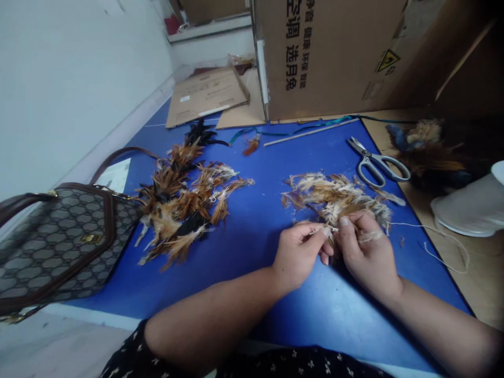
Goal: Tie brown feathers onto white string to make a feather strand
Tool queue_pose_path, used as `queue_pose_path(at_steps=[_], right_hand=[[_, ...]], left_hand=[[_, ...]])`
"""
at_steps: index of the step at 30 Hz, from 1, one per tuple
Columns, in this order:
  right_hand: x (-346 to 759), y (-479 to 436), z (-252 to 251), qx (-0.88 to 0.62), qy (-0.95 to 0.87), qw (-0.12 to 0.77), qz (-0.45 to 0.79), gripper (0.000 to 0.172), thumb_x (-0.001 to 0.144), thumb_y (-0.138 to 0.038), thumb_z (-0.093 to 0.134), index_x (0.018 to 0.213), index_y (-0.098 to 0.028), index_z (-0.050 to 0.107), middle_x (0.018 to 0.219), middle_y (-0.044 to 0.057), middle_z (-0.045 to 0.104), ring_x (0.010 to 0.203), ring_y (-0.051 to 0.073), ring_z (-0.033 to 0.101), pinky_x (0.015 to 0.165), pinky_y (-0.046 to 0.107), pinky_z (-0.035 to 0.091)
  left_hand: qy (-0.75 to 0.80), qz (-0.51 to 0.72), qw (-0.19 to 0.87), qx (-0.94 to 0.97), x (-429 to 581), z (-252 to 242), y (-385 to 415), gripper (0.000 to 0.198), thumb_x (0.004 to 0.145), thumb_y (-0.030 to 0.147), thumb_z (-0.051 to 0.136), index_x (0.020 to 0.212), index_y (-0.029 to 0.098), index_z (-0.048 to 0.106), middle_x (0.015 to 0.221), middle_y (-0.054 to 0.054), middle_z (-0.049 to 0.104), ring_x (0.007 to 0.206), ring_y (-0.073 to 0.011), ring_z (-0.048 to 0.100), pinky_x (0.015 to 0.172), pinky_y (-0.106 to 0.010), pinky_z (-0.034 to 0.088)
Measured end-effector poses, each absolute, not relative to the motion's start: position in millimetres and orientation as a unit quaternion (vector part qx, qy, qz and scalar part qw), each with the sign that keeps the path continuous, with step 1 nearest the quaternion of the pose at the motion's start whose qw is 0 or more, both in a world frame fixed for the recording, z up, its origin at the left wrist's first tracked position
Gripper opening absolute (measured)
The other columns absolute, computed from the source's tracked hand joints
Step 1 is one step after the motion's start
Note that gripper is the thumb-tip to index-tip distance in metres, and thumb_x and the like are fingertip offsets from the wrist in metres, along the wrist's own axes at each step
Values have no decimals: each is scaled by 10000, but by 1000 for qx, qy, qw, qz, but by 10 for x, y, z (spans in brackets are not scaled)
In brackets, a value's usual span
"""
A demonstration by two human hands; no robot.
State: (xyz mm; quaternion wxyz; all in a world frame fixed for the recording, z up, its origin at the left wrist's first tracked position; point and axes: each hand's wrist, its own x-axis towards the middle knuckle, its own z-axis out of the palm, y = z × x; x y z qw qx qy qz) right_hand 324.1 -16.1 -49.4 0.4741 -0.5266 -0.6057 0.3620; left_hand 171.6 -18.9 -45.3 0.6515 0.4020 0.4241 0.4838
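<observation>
Box (334,52) far right reads "健康 环保 智能"; your left hand (297,254) and right hand (368,252) pinch pale feathers (338,197).

- My left hand (297,254) and right hand (368,252) meet at the near edge of a feather pile (338,197) on the surface (255,231), fingertips pinching into it.
- A second heap of feathers (185,197) lies well to the left of that pile.
- Left of the heap, a handbag (59,244) sits at the surface's edge.
- Scissors (378,163) lie behind and right of my pile.
- A thin stick (311,131) lies further back, before a cardboard box (331,52).
- Flattened cardboard (207,94) lies left of the box.
- A string (444,244) trails right of my right hand.
</observation>
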Motion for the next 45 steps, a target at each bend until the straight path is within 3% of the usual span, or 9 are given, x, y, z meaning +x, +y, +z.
queue_pose_path(at_steps=[9,15,20,32,45], right_hand=[[3186,-172,-492,-502,-579,468,441,308,1123,-572,581,1004,-300,500,569,-57,621,440,202,653,471,329,510],[3209,-175,-510,-513,-619,448,390,330,1139,-573,542,988,-281,519,626,-26,648,532,184,653,561,318,537],[3292,-138,-529,-558,-615,442,339,377,1115,-607,566,954,-266,562,659,-10,620,521,164,552,503,300,458],[3298,-143,-430,-528,-658,384,374,395,1126,-553,554,871,-252,555,581,-24,606,444,130,495,455,278,402],[3234,-115,-341,-516,-640,406,398,373,1095,-533,607,838,-264,578,484,-57,566,390,131,474,415,276,372]], left_hand=[[413,492,655,398,1736,-458,-197,391,948,452,799,729,141,707,702,-12,637,522,-96,593,554,-262,501],[414,504,662,369,1748,-490,-168,460,955,473,786,660,156,630,619,1,601,507,-88,543,538,-257,438],[434,540,639,333,1697,-491,-97,430,966,442,782,682,149,646,611,3,600,514,-78,519,540,-250,409],[414,530,623,400,1642,-472,-104,406,990,443,769,723,153,673,665,0,632,527,-93,571,570,-270,474],[421,514,591,457,1613,-449,-114,350,991,464,767,863,139,749,784,-11,647,526,-83,593,551,-270,518]])
